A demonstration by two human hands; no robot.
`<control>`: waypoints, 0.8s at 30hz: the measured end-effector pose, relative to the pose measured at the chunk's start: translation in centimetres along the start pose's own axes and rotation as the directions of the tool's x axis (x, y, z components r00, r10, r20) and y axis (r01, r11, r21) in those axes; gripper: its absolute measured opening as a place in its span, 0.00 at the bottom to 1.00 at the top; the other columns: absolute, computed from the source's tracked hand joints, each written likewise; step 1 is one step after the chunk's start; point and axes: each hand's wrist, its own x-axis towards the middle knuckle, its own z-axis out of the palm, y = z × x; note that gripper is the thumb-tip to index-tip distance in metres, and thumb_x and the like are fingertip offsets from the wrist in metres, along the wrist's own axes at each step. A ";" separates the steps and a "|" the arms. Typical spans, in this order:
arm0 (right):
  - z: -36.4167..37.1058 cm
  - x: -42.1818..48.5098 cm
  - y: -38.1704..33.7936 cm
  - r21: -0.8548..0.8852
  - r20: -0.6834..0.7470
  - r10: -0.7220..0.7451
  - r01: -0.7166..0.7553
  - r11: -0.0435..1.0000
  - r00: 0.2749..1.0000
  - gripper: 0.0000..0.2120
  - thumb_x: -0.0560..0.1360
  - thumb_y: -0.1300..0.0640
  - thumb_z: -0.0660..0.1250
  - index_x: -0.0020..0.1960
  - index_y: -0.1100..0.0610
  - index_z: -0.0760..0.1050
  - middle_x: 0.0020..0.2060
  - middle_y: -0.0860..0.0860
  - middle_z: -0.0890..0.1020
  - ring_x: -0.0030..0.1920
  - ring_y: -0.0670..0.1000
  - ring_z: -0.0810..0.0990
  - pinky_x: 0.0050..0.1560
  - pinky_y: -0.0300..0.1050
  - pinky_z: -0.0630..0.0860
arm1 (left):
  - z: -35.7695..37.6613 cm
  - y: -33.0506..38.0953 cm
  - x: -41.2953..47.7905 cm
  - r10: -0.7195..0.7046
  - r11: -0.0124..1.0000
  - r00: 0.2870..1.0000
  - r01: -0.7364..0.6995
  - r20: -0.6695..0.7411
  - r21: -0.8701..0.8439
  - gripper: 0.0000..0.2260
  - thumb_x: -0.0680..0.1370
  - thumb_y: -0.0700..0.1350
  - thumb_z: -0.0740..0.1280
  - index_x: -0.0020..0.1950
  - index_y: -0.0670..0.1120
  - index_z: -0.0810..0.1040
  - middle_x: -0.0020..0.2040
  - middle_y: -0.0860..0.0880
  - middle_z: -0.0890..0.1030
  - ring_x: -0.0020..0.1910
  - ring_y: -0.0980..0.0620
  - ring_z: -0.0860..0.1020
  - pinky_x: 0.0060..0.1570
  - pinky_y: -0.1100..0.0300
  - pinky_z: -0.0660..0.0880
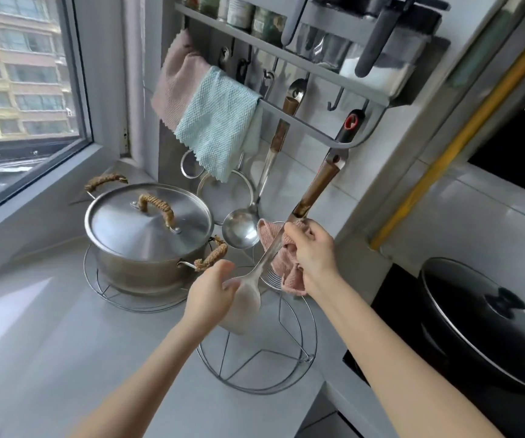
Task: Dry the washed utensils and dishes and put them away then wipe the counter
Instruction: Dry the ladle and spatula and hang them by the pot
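Gripping the flat blade of a steel spatula (244, 297), the left hand (212, 294) has its fingers curled round the blade's edge, above the grey counter (65, 343). The right hand (313, 251) is closed on a bunched pink cloth (281, 268), pressing it against the spatula's metal shaft just below the wooden handle, which slants up towards the wall rack (314, 69). Just left of the shaft hangs a ladle (241, 231) from the rack, its bowl near the cloth. A teal cloth (217, 121) is draped over the rack's rail, and jars (239, 11) stand on its shelf. To the left, a steel pot (138, 267) sits on a wire trivet (97, 289) with its lid (147, 222) on, so its contents are hidden. At the right, a black wok (438, 349) is likewise covered.
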 end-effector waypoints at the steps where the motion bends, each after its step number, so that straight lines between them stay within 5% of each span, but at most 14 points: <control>1: 0.1 0.1 0.1 -0.019 0.008 -0.011 0.011 1.000 1.000 0.06 0.73 0.59 0.70 0.37 0.54 0.78 0.32 0.47 0.78 0.34 0.47 0.76 0.36 0.41 0.75 | -0.3 1.4 0.2 0.066 0.996 0.994 -0.070 -0.090 -0.046 0.12 0.77 0.45 0.66 0.60 0.44 0.76 0.56 0.48 0.80 0.56 0.48 0.78 0.54 0.56 0.72; 4: 0.2 0.1 0.3 -0.058 0.013 -0.032 0.033 0.998 0.999 0.04 0.73 0.59 0.70 0.40 0.54 0.79 0.33 0.51 0.77 0.32 0.48 0.74 0.32 0.41 0.73 | -1.6 6.0 1.7 0.186 0.944 0.957 -0.236 -0.222 -0.229 0.10 0.76 0.46 0.68 0.56 0.43 0.80 0.52 0.49 0.82 0.51 0.50 0.80 0.53 0.55 0.75; 10: 0.2 1.2 -0.1 -0.163 0.078 -0.057 0.069 0.984 0.995 0.10 0.74 0.59 0.68 0.34 0.52 0.75 0.25 0.47 0.74 0.26 0.48 0.69 0.30 0.44 0.66 | -3.1 12.3 6.4 0.231 0.858 0.969 -0.246 -0.088 -0.451 0.18 0.72 0.52 0.72 0.60 0.49 0.77 0.51 0.51 0.83 0.50 0.54 0.81 0.55 0.53 0.77; 15: 0.0 2.6 -0.5 -0.202 0.132 -0.075 0.101 0.974 0.988 0.06 0.74 0.58 0.70 0.39 0.53 0.77 0.30 0.45 0.78 0.34 0.47 0.73 0.39 0.45 0.70 | -3.3 13.7 8.8 0.211 0.867 0.968 -0.248 -0.134 -0.431 0.16 0.68 0.50 0.77 0.53 0.50 0.77 0.43 0.49 0.83 0.42 0.51 0.82 0.48 0.51 0.79; 19: -1.1 3.1 -1.2 -0.207 0.178 -0.061 0.098 0.973 0.982 0.02 0.74 0.58 0.71 0.43 0.53 0.79 0.37 0.47 0.83 0.40 0.48 0.81 0.42 0.42 0.76 | -3.5 13.7 9.4 0.200 0.787 0.975 -0.218 -0.095 -0.577 0.10 0.69 0.44 0.77 0.46 0.51 0.79 0.38 0.50 0.82 0.36 0.52 0.81 0.46 0.49 0.81; 24: -3.9 3.6 -3.3 -0.141 0.158 -0.128 0.150 0.979 0.979 0.07 0.74 0.60 0.71 0.52 0.58 0.80 0.45 0.55 0.85 0.46 0.53 0.84 0.48 0.48 0.81 | -3.7 13.6 10.5 0.177 0.736 0.975 -0.222 -0.135 -0.640 0.10 0.68 0.42 0.77 0.41 0.54 0.79 0.35 0.54 0.81 0.31 0.59 0.78 0.39 0.60 0.79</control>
